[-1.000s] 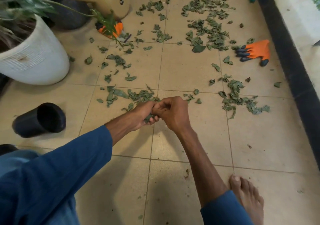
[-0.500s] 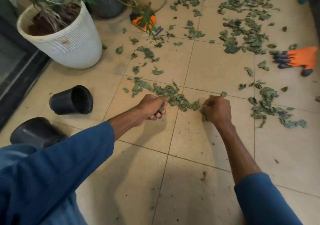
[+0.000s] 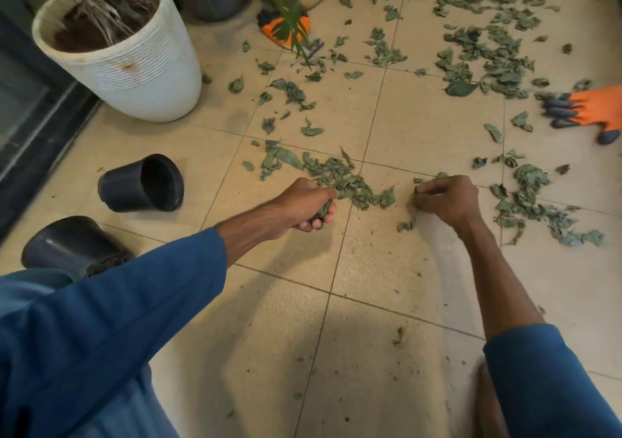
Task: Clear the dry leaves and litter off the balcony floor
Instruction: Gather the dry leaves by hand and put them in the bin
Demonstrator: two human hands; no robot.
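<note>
Mid-frame on the floor: hands were joined a second ago, now apart; left hand fisted round a gathered wad; right hand pinching more dry leaves off the tile; bulk still scattered centre to upper right; clearing barely started, by my read.

One head-worn wide-angle view, facing forward and steeply down, close above the left hand and right hand, tiled floor and leaves filling the frame.
</note>
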